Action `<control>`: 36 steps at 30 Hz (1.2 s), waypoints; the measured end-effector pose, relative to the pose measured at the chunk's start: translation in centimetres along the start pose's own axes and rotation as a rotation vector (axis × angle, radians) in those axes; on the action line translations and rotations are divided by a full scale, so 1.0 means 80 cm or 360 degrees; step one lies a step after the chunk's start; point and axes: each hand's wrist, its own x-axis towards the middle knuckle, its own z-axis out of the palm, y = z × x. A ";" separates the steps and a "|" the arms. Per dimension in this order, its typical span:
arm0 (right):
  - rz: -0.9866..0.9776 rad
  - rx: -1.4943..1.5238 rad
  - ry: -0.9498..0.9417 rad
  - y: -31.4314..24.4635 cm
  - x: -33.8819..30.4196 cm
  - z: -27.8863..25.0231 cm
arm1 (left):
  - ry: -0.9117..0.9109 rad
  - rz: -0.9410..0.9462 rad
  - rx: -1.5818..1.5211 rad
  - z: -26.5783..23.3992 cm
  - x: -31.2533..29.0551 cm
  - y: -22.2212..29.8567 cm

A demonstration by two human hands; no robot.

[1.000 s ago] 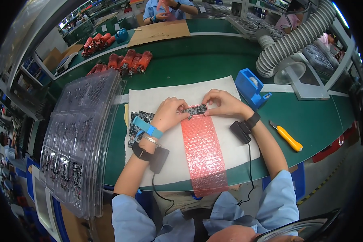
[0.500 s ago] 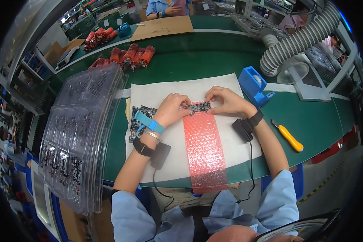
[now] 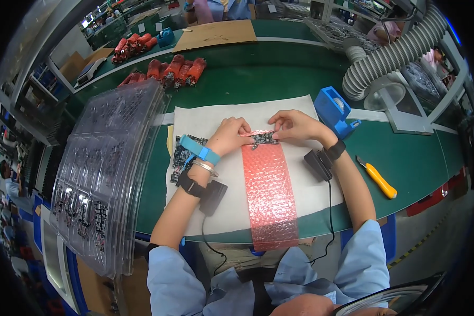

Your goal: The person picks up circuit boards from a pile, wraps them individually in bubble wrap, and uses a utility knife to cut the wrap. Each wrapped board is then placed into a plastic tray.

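Observation:
A small dark circuit board point(image 3: 264, 138) lies across the far end of a strip of pink bubble wrap point(image 3: 270, 197). My left hand point(image 3: 228, 136) is closed on the board's left end, thumb and fingers pinched together. At the board's right end, my right hand point(image 3: 301, 126) pinches it between thumb and fingertips. A short edge of the wrap shows just beyond the board. The strip runs toward me and hangs over the table's near edge. More circuit boards point(image 3: 180, 162) lie beside my left wrist, partly covered by it.
White sheet point(image 3: 210, 213) under the work. Clear plastic trays point(image 3: 102, 174) stacked at left. Blue tape dispenser point(image 3: 333, 111) and yellow-handled cutter point(image 3: 380, 180) at right. Red-wrapped bundles point(image 3: 181, 71) at the far left, grey duct hose point(image 3: 389, 52) at the far right. Cables hang from both wrists.
My hands and the board stay in nearly the same place, with a slight shift of the fingers. The whole view has moved a little. Across the bench, a person's arm has moved left.

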 end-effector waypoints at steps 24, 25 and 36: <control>-0.0336 -0.0197 0.0041 -0.015 -0.016 0.011 | -0.0131 0.0222 0.0254 -0.003 -0.015 0.028; -0.0378 -0.0174 0.0078 -0.017 -0.018 0.013 | -0.0100 0.0270 0.0283 -0.002 -0.016 0.027; -0.0582 -0.0404 0.0156 -0.026 -0.040 0.030 | -0.0145 0.0600 0.0388 -0.011 -0.030 0.037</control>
